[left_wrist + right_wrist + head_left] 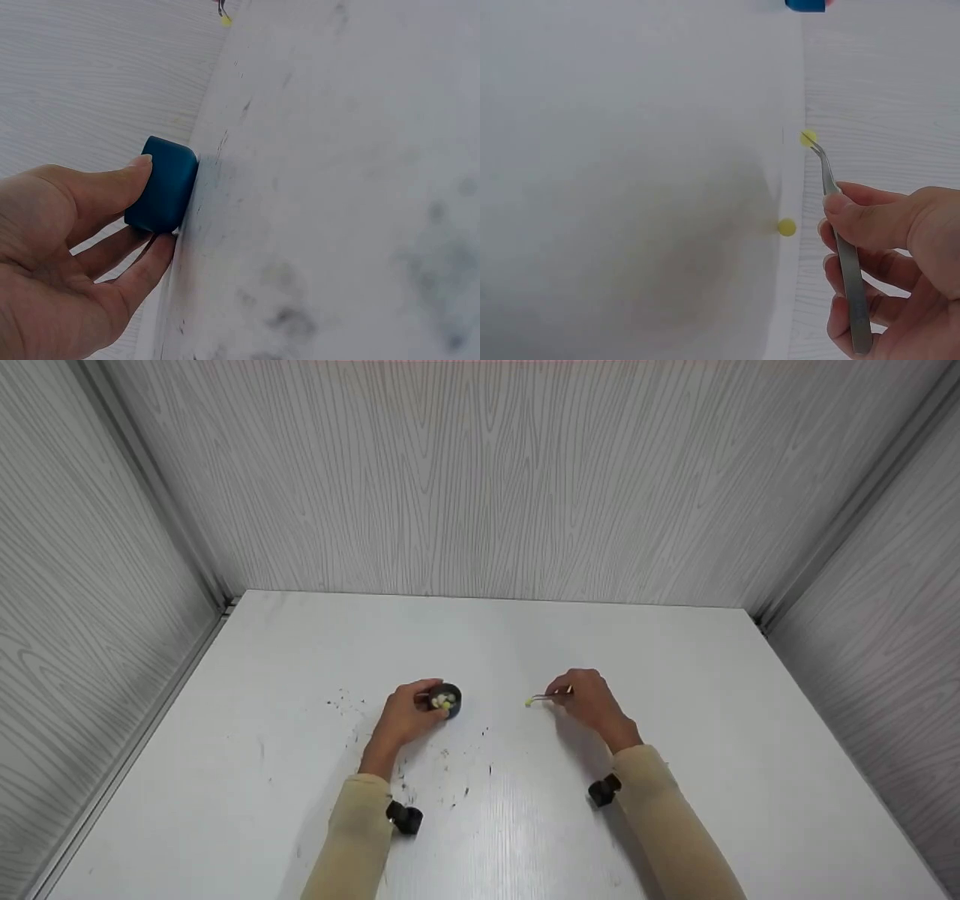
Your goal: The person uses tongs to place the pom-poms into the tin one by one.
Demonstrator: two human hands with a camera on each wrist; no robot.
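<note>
My left hand (417,706) grips a small dark blue round container (447,699) that stands on the white table (675,697); the thumb and fingers curl round its wall (161,185). Pale and yellow beads lie inside it. To its right, my right hand (571,694) pinches thin metal tweezers (841,247). Their tip holds a small yellow bead (808,137) just above the table, apart from the container. A second yellow bead (786,226) lies loose on the table below the tweezers.
Dark specks (450,754) are scattered over the table in front of the container. Grey wood-grain walls (480,472) close in the table at the back and both sides. Black camera mounts (405,816) sit on both wrists.
</note>
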